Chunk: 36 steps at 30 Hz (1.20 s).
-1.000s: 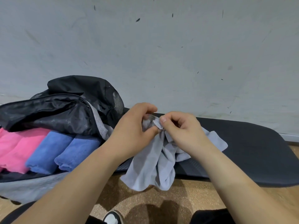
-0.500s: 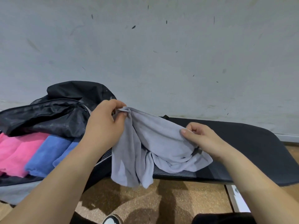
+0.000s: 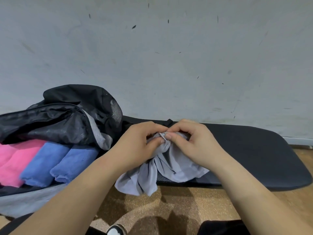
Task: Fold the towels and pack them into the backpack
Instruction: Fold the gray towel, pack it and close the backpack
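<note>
Head view: left hand [image 3: 137, 146] and right hand [image 3: 194, 146], apart half second ago, now meeting at centre, each grip pinching grey towel [image 3: 169, 168] edge, corners being matched. Towel bunching on black tabletop [image 3: 254, 153], draping toward 6 o'clock. First fold starting. Backpack [image 3: 67, 119] at 9 o'clock, holding blue towels [image 3: 55, 163], pink towel [image 3: 13, 160].

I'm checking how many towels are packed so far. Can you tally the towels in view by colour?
Pink folded towel in the open black backpack: 1
Blue rolled towels in the backpack: 2
Grey towel, bunched in the grip of the left hand and right hand: 1
Total: 4
</note>
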Available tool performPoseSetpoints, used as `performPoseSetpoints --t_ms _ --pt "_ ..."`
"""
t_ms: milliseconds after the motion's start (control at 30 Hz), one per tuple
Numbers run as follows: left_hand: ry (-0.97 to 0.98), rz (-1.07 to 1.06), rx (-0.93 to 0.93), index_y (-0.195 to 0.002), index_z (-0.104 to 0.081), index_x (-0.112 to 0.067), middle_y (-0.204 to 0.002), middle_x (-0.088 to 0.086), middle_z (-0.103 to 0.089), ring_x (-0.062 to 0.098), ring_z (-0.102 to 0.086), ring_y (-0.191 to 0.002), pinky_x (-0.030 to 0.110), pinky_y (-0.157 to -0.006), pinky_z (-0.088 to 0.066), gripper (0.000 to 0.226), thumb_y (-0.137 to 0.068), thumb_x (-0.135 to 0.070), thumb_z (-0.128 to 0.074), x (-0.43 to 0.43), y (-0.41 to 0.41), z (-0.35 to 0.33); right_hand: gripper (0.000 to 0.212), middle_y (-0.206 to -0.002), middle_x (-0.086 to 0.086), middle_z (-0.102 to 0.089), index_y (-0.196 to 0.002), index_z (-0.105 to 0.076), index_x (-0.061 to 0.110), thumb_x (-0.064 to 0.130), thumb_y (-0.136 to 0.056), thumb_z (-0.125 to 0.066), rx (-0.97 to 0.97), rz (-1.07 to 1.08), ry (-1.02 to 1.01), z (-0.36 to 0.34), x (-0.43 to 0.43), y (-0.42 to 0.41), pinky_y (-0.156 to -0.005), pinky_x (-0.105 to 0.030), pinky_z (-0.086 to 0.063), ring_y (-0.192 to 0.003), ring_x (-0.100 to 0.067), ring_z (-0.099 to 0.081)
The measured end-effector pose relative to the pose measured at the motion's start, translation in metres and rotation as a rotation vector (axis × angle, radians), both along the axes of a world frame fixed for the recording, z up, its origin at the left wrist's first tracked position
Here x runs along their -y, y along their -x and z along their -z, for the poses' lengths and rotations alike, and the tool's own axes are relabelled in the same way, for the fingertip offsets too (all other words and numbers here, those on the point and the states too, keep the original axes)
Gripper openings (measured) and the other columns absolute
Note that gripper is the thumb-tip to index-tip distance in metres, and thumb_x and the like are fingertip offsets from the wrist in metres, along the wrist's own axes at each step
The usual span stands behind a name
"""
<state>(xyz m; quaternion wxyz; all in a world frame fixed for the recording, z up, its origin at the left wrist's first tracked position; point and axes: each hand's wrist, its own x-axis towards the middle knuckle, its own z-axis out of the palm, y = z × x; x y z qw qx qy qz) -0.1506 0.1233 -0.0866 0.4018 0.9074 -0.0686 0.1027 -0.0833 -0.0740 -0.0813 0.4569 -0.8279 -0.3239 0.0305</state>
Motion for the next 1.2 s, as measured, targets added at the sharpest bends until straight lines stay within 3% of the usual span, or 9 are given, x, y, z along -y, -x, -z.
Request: performPoseSetpoints --t_ms 200,333,433,600,767,900,967,1033,1200 --pt "0.117 -0.305 0.05 -0.11 -0.076 -0.029 -0.101 -0.019 -0.073 -0.007 -0.065 -0.097 0.005 -0.083 -0.046 0.017 -0.098 -0.019 -0.068 -0.014 -0.006 -0.005 0.02 -0.067 0.007 -0.064 -0.077 -0.07 0.022 0.033 -0.091 -0.078 -0.153 0.125 0.194 0.008 0.028 -0.027 -0.059 -0.013 -0.042 -0.061 0.0 -0.054" --pt "0.23 -0.481 0.037 -0.113 -0.069 -0.032 -0.096 -0.016 -0.071 -0.012 -0.064 -0.083 0.004 -0.072 -0.045 0.019 -0.097 -0.022 -0.07 -0.028 -0.009 -0.01 0.014 -0.077 -0.011 -0.069 -0.083 -0.076 0.01 0.011 -0.096 -0.072 -0.401 0.258 -0.16 0.011 0.046 -0.036 -0.076 -0.032 -0.047 -0.075 -0.015 -0.059" --pt "0.21 -0.552 -0.01 -0.096 -0.068 -0.027 -0.088 -0.014 -0.07 -0.001 -0.066 -0.079 0.012 -0.07 -0.05 0.006 -0.095 -0.025 -0.073 -0.027 -0.009 -0.013 0.015 -0.079 -0.017 -0.062 -0.086 -0.078 0.011 0.021 -0.096 -0.072 -0.443 0.265 -0.248 0.014 0.042 -0.033 -0.073 -0.041 -0.041 -0.077 -0.023 -0.052" --pt "0.133 -0.616 0.067 -0.086 -0.072 -0.023 -0.094 -0.012 -0.068 0.001 -0.063 -0.083 0.012 -0.073 -0.045 0.007 -0.092 -0.026 -0.075 -0.023 0.002 -0.027 0.015 -0.068 -0.01 -0.061 -0.084 -0.077 0.019 0.029 -0.094 -0.076 -0.327 0.352 -0.297 0.004 0.023 -0.017 -0.063 -0.023 -0.044 -0.066 -0.012 -0.052" --pt "0.478 -0.526 -0.131 -0.086 -0.071 -0.016 -0.078 0.014 -0.073 0.013 -0.06 -0.06 0.033 -0.061 -0.052 0.015 -0.094 -0.029 -0.074 0.007 0.021 -0.03 0.029 -0.064 -0.011 -0.054 -0.077 -0.07 0.011 0.031 -0.098 -0.07 -0.201 0.311 -0.251 -0.014 -0.002 0.011 -0.058 -0.02 -0.04 -0.059 -0.009 -0.045" --pt "0.618 -0.433 -0.196 -0.091 -0.076 -0.02 -0.08 0.003 -0.077 0.021 -0.071 -0.068 0.038 -0.065 -0.06 0.01 -0.095 -0.029 -0.075 0.022 0.025 -0.032 0.022 -0.066 -0.012 -0.066 -0.086 -0.071 0.01 0.027 -0.099 -0.069 -0.399 0.304 -0.323 -0.024 -0.023 0.038 -0.057 -0.039 -0.057 -0.056 -0.027 -0.062" --pt "0.631 -0.413 -0.181 -0.094 -0.079 -0.021 -0.083 -0.001 -0.08 0.009 -0.076 -0.075 0.028 -0.066 -0.059 0.007 -0.096 -0.026 -0.074 0.025 0.026 -0.033 0.015 -0.081 -0.03 -0.067 -0.094 -0.072 0.009 0.023 -0.098 -0.07 -0.487 0.295 -0.333 -0.026 -0.03 0.047 -0.057 -0.045 -0.062 -0.065 -0.042 -0.066" --pt "0.625 -0.393 -0.15 -0.095 -0.081 -0.019 -0.082 -0.005 -0.081 0.0 -0.074 -0.074 0.015 -0.064 -0.054 0.009 -0.098 -0.02 -0.072 0.027 0.026 -0.033 0.013 -0.083 -0.037 -0.062 -0.094 -0.072 0.007 0.02 -0.098 -0.071 -0.478 0.306 -0.337 -0.025 -0.032 0.052 -0.053 -0.036 -0.061 -0.066 -0.036 -0.064" --pt "0.557 -0.372 -0.131 -0.091 -0.082 -0.024 -0.083 -0.013 -0.08 -0.001 -0.073 -0.078 0.012 -0.069 -0.056 0.017 -0.099 -0.018 -0.069 0.027 0.022 -0.03 0.015 -0.077 -0.013 -0.075 -0.092 -0.079 0.019 0.024 -0.1 -0.068 -0.388 0.289 -0.328 -0.014 -0.028 0.053 -0.063 -0.039 -0.065 -0.072 -0.034 -0.073"
